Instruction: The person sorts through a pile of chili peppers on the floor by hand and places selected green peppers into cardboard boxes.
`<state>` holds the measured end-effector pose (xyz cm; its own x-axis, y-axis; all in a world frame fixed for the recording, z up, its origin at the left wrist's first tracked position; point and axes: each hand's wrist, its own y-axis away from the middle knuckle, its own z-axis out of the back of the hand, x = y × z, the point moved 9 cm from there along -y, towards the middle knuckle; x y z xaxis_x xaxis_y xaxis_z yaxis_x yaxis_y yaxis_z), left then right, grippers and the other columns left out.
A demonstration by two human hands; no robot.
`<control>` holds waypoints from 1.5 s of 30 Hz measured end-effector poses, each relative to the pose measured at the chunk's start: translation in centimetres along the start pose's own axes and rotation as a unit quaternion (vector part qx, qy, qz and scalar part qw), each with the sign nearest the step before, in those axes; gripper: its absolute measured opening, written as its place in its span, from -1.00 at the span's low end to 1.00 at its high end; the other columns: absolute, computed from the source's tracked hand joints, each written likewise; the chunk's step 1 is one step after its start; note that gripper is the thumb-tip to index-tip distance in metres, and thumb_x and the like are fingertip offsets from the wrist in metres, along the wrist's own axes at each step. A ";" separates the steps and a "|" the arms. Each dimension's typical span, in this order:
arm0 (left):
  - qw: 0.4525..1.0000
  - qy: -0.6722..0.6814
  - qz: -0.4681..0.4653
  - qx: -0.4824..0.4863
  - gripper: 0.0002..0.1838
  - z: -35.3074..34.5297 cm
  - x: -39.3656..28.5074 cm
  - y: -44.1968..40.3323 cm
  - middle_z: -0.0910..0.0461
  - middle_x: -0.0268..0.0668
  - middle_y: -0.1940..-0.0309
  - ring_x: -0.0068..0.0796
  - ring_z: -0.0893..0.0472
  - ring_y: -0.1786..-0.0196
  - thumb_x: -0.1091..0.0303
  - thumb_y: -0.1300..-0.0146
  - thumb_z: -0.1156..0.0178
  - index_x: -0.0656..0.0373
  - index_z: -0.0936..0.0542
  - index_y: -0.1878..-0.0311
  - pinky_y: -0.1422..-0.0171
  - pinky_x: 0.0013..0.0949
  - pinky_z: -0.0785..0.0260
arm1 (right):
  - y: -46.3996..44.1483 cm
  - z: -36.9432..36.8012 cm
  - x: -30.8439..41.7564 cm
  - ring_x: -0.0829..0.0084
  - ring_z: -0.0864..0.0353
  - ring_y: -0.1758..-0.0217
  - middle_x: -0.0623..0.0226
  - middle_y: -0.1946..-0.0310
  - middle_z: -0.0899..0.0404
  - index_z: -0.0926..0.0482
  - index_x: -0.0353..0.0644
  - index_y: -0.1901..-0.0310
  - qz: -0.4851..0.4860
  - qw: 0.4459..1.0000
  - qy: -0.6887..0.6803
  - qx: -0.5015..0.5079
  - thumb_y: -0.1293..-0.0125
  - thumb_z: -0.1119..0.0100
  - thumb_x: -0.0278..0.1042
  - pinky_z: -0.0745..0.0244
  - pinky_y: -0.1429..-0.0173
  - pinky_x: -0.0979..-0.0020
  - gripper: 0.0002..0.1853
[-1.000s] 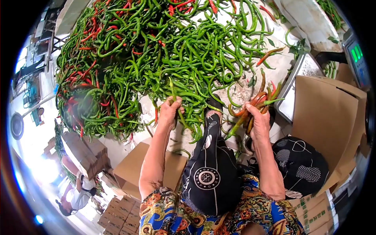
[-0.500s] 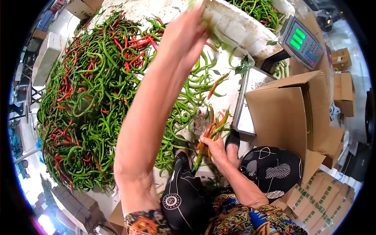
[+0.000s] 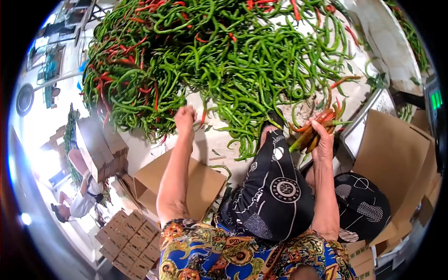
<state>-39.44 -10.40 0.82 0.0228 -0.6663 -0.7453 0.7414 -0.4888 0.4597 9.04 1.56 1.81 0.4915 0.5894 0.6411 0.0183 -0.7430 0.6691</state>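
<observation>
A large heap of green and red chili peppers spreads over the floor in front of me. At the heap's near edge is my left hand, its fingers curled together; whether anything small is inside cannot be seen. My right hand grips a bunch of reddish-brown and green peppers, which fan out beyond the fingers to the right of my knee.
An open cardboard box lies at left, another at right beside a metal scale with a lit display. A white foam box is upper right. A person and stacked cartons are at lower left.
My left hand has come back from a raised, outstretched reach to the heap's near edge. The view has swung left. The bunch has stayed in my right hand.
</observation>
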 end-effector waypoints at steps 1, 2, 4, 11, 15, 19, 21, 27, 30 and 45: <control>0.997 -0.070 -0.026 -0.023 -0.86 1.8 5.3 -1.0 -0.55 -0.37 0.52 -0.64 -0.46 0.50 0.40 -0.21 -0.13 0.21 -0.62 0.24 0.42 -0.50 -0.29 | 0.0 -0.3 0.2 0.41 -0.63 0.12 0.30 0.16 -0.60 -0.46 -0.27 -0.07 0.013 1.000 0.004 0.001 -0.14 -0.32 -0.50 -0.53 -0.09 0.37 -0.56; 0.972 -0.198 -0.116 -0.053 -0.78 2.6 8.4 -1.5 -0.59 -0.31 0.52 -0.53 -0.52 0.49 0.35 -0.20 -0.17 0.24 -0.63 0.14 0.35 -0.40 -0.39 | 0.6 -1.4 1.1 0.40 -0.63 0.13 0.29 0.18 -0.61 -0.46 -0.28 -0.07 0.026 1.000 0.001 -0.004 -0.14 -0.32 -0.50 -0.54 -0.09 0.36 -0.56; 0.938 -0.298 -0.162 -0.073 -0.69 0.9 8.0 0.5 -0.62 -0.03 0.48 -0.04 -0.60 0.39 0.30 -0.10 -0.23 0.30 -0.61 0.13 0.21 -0.09 -0.43 | 0.3 -1.5 1.3 0.39 -0.64 0.13 0.27 0.19 -0.61 -0.45 -0.30 -0.09 0.023 0.999 0.034 0.009 -0.14 -0.30 -0.52 -0.54 -0.09 0.34 -0.55; 0.926 -0.363 -0.105 0.021 -0.67 -4.3 13.7 0.4 -0.59 -0.03 0.39 -0.05 -0.59 0.36 0.29 -0.10 -0.30 0.27 -0.52 0.13 0.23 -0.11 -0.45 | 1.1 -3.2 5.9 0.25 -0.63 0.01 0.10 0.07 -0.60 -0.38 -0.35 -0.19 0.070 0.996 0.035 0.035 -0.14 -0.26 -0.50 -0.51 -0.19 0.24 -0.46; 0.905 0.260 0.240 0.235 -0.82 -7.4 13.0 7.2 -0.60 -0.21 0.29 -0.39 -0.62 0.28 0.38 -0.36 -0.13 0.23 -0.48 0.04 0.27 -0.50 -0.52 | -0.1 -4.4 7.6 0.23 -0.63 -0.01 0.12 0.06 -0.61 -0.44 -0.30 -0.14 0.081 0.990 -0.070 0.088 -0.21 -0.22 -0.52 -0.51 -0.22 0.22 -0.57; 0.864 0.354 0.183 0.309 -0.77 -9.2 0.7 15.2 -0.58 -0.25 0.23 -0.38 -0.60 0.14 0.39 -0.36 -0.15 0.24 -0.47 -0.02 0.10 -0.45 -0.49 | 0.2 -6.6 8.3 0.23 -0.62 -0.01 0.15 0.07 -0.59 -0.42 -0.27 -0.16 0.061 0.982 -0.108 0.139 -0.23 -0.21 -0.52 -0.52 -0.19 0.22 -0.56; 0.868 0.364 0.107 0.321 -0.74 -9.3 -4.4 15.7 -0.58 -0.26 0.23 -0.38 -0.59 0.16 0.38 -0.34 -0.18 0.24 -0.46 -0.04 0.09 -0.43 -0.45 | 0.4 -7.0 8.5 0.22 -0.61 -0.01 0.15 0.07 -0.59 -0.42 -0.27 -0.17 0.060 0.979 -0.126 0.148 -0.22 -0.20 -0.52 -0.52 -0.20 0.21 -0.55; 0.913 0.049 -0.143 0.379 -0.74 -12.1 -15.6 17.6 -0.62 -0.35 0.21 -0.65 -0.52 0.13 0.45 -0.37 -0.11 0.28 -0.53 -0.09 -0.04 -0.53 -0.34 | 2.4 -8.2 11.2 0.23 -0.59 -0.03 0.15 0.07 -0.58 -0.40 -0.29 -0.17 0.089 0.972 -0.104 0.191 -0.15 -0.21 -0.49 -0.50 -0.20 0.20 -0.50; 0.853 -0.043 -0.329 0.402 -0.71 -14.9 -21.2 20.6 -0.63 -0.24 0.23 -0.44 -0.60 0.19 0.52 -0.28 -0.16 0.28 -0.55 -0.07 0.02 -0.41 -0.43 | 3.9 -8.8 12.6 0.22 -0.62 -0.01 0.14 0.11 -0.61 -0.40 -0.31 -0.15 0.108 0.974 -0.045 0.195 -0.12 -0.25 -0.48 -0.49 -0.21 0.18 -0.48; 0.784 0.038 -0.289 0.548 0.03 -23.0 -28.3 25.9 -0.15 0.06 -0.41 -0.14 -0.26 -0.42 0.11 -0.13 -0.36 0.29 0.05 -0.49 -0.43 -0.14 -0.18 | 6.2 -10.9 15.1 0.64 -0.51 0.42 0.50 0.39 -0.56 -0.51 -0.26 0.11 0.259 0.962 0.077 0.037 -0.22 -0.26 -0.56 -0.46 0.31 0.56 -0.78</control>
<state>-5.47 8.78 22.72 -0.0335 -0.1401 -0.9896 -0.3778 -0.9149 0.1423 7.09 9.31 19.69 0.3177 0.1700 0.9328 -0.1289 -0.9669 0.2201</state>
